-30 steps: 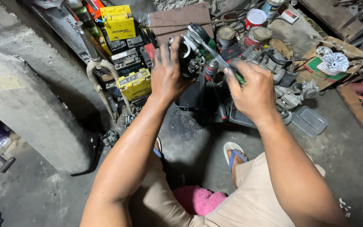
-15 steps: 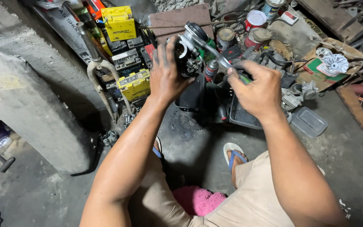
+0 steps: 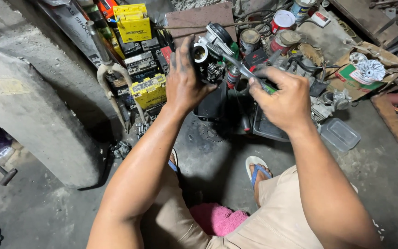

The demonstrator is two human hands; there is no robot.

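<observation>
My left hand [image 3: 186, 80] grips a small metal engine part, a carburettor-like piece [image 3: 212, 51], and holds it up in front of me. My right hand [image 3: 283, 97] is closed around a screwdriver [image 3: 236, 64] with a green handle; its shaft points up-left into the part. Both hands are smeared with dark grease. Below them lie my bent knees in beige shorts, and a foot in a blue-strapped sandal [image 3: 258, 169] rests on the concrete floor.
Yellow and black batteries [image 3: 134, 23] are stacked at the back left beside a bare metal fork [image 3: 111, 76]. Paint tins [image 3: 283, 20], engine pieces and a clear plastic lid [image 3: 341, 134] crowd the right. A concrete block [image 3: 28, 115] stands at left. A pink cloth [image 3: 217, 219] lies under me.
My right hand has shifted slightly right and turned on the screwdriver handle. The left hand still holds the part in about the same place.
</observation>
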